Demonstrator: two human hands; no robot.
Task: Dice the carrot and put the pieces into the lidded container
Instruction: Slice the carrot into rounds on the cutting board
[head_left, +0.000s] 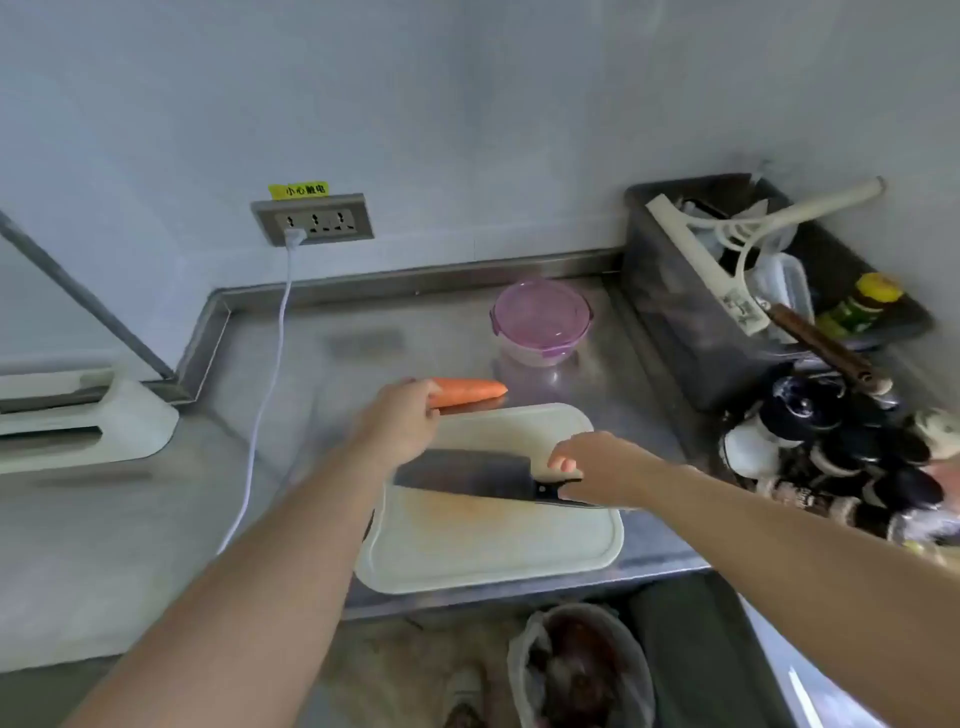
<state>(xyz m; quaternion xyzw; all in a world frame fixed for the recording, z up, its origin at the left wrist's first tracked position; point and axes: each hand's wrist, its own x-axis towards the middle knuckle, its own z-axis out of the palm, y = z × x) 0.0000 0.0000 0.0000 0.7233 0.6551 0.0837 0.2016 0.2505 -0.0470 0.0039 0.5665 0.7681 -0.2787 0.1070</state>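
Note:
A whole orange carrot (470, 391) lies on the steel counter just behind the white cutting board (493, 540). My left hand (400, 421) grips its thick left end. A cleaver (462, 475) lies flat across the board, its blade pointing left. My right hand (587, 467) curls its fingers around the cleaver's black handle at the board's right side. The round glass container (540, 322) with a pink-purple lid, closed, stands behind the carrot near the back wall.
A dark bin (691, 332) of utensils and bottles stands at the right, with a cluster of spice jars (841, 457) in front of it. A white cable (265, 389) runs from the wall socket across the counter. A white appliance (78, 421) sits at left. A waste bin (582, 670) is on the floor.

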